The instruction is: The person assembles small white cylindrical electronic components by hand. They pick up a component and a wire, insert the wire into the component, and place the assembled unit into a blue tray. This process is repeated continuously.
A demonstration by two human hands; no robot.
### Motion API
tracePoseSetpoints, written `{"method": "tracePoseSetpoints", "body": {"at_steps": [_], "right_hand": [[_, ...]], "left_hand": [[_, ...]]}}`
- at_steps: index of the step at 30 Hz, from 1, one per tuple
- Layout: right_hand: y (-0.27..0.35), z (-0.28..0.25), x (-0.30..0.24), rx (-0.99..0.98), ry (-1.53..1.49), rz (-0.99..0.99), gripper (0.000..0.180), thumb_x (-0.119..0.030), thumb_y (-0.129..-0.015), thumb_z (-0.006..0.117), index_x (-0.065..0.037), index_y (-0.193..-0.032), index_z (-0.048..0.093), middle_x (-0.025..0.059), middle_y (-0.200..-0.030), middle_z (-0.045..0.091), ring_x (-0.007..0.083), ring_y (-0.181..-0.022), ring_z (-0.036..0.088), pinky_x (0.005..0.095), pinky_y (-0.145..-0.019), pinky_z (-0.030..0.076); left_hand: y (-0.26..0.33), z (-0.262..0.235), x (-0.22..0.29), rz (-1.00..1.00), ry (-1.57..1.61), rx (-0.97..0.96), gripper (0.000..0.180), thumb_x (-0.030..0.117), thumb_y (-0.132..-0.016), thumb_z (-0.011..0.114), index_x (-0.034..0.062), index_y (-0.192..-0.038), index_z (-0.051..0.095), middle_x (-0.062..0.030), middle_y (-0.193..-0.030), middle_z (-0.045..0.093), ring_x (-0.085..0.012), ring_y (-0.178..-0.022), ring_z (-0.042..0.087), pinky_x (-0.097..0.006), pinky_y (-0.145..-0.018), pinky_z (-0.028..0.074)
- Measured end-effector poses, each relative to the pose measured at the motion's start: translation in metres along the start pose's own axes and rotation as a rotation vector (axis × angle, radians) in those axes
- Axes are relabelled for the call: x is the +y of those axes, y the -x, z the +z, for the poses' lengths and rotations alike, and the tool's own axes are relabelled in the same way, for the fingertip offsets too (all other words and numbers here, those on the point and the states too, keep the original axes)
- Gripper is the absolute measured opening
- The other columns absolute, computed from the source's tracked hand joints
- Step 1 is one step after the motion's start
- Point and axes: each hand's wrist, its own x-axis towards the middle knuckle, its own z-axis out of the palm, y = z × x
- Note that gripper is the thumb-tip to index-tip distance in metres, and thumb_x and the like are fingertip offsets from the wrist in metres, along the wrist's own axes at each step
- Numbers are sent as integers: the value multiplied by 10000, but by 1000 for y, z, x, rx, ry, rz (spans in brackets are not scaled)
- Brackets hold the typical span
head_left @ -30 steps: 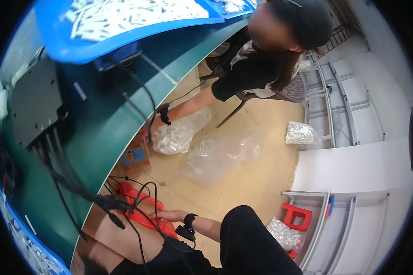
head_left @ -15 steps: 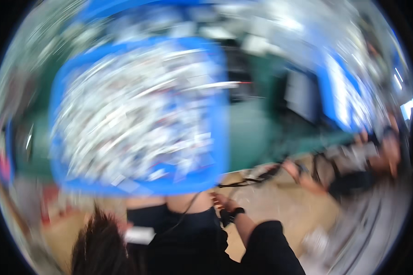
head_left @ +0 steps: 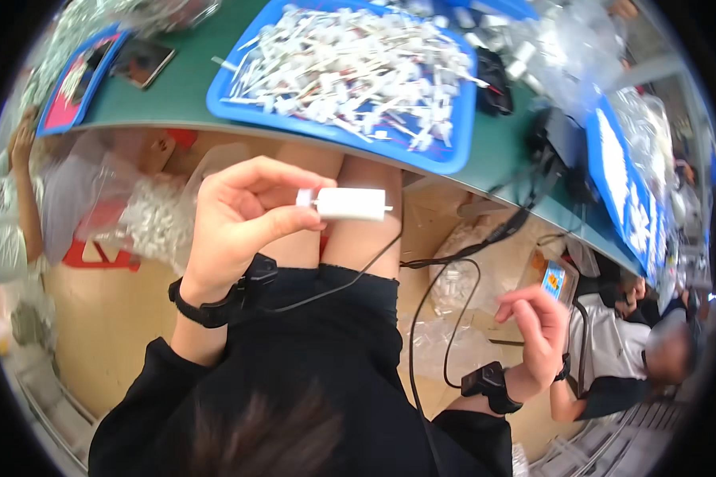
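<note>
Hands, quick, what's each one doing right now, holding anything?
Left hand: closed in a pinch on the small white plastic block-shaped part with a thin pin.
Right hand: open, fingers loosely curled, holding nothing.

Before you stood a green table (head_left: 175, 103) bearing a blue tray (head_left: 453, 155) heaped with small white parts (head_left: 350, 63). A phone (head_left: 139, 62) lay at its left; clear plastic bags (head_left: 147, 215) and a black cable (head_left: 429, 318) lay below.
</note>
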Motion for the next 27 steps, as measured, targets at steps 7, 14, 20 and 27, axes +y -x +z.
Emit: {"method": "tracePoseSetpoints", "body": {"at_steps": [7,14,20,27], "right_hand": [[3,-1,-108,273,-152,-1071,483,-246,-756,607,64,-1078,425,85,-656,526,142,-553,480,238,-528,371],[16,-27,-135,523,-80,-1279,446,-203,-732,632,42,-1060,455,94,-699,538,151,-583,498,245,-538,390],[7,-43,-139,765,-86,-1352,419,-165,-712,653,24,-1044,480,101,-736,549,159,-608,513,251,-546,407],[-16,-37,-140,845,-30,-1313,396,-122,-689,678,2,-1026,509,110,-779,561,168,-638,531,258,-556,426]], "left_hand": [[7,-8,6,-20,6,-3,218,-80,-745,612,-64,-958,573,-170,-933,624,-204,-815,624,-315,-729,530],[6,-25,17,-30,-53,15,191,-88,-764,578,-86,-954,559,-187,-945,614,-232,-835,622,-333,-742,533],[0,-11,21,-77,-80,35,186,-102,-739,592,-95,-922,560,-201,-945,608,-248,-843,619,-357,-751,537],[-25,-8,11,-86,80,36,206,-114,-737,583,-94,-940,551,-211,-956,600,-280,-868,614,-381,-745,546]]}}
